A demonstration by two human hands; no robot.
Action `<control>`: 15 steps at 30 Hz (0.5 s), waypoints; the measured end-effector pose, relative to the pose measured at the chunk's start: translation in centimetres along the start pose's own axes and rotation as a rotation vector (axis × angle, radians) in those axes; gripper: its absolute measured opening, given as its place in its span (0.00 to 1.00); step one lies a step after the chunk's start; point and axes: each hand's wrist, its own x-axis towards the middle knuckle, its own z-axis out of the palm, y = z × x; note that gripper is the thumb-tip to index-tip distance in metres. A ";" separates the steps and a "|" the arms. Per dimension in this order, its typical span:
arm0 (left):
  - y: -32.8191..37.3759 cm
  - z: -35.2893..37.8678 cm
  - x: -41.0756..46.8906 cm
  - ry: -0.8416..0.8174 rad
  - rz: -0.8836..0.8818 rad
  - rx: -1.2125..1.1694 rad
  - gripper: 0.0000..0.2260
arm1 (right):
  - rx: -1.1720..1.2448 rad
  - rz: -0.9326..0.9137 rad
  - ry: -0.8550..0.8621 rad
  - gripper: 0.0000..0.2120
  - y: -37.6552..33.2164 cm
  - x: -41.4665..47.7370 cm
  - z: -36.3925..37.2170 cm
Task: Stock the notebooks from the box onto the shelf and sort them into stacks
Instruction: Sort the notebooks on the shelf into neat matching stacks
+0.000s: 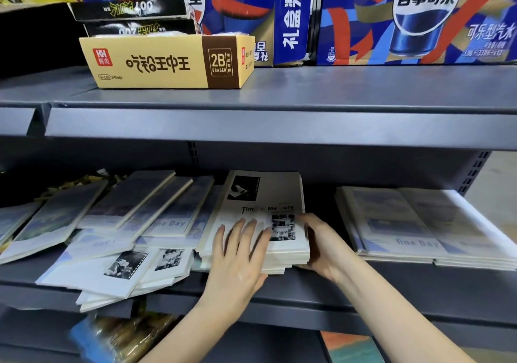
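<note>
On a grey store shelf (436, 287), a mid-shelf stack of Time & Memory notebooks (265, 195) is pressed under the flat, straight-fingered left hand (240, 253) and gripped at its right edge by the right hand (319, 242); the light, slippery-looking covers seem best held edgewise.

White notebooks (260, 217) with black-and-white photos; pale blue notebooks (414, 223); grey shelf (391, 287); yellow-and-brown carton (167, 62).

Premises: a shop, stationery section. Evidence before me: grey metal shelving (307, 127) with slotted uprights; notebooks (264, 192) laid out in many copies of the same two covers; one open carton (167, 62) of 2B erasers; cola gift cases (419, 18) standing on the shelf above
</note>
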 end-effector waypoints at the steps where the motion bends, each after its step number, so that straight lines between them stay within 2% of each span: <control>1: 0.2 0.2 -0.1 0.024 0.003 0.009 0.39 | 0.001 -0.005 -0.008 0.16 0.0 -0.1 0.0; 4: 0.8 0.6 0.2 0.068 -0.034 0.000 0.36 | 0.018 0.001 -0.026 0.15 0.4 -0.3 0.1; 9: 0.5 0.9 0.4 0.068 -0.044 -0.032 0.39 | 0.107 0.003 -0.041 0.23 1.4 -0.7 1.1; 15: 0.2 0.6 0.8 0.053 0.001 0.003 0.41 | 0.099 0.004 -0.026 0.20 1.2 -0.9 0.7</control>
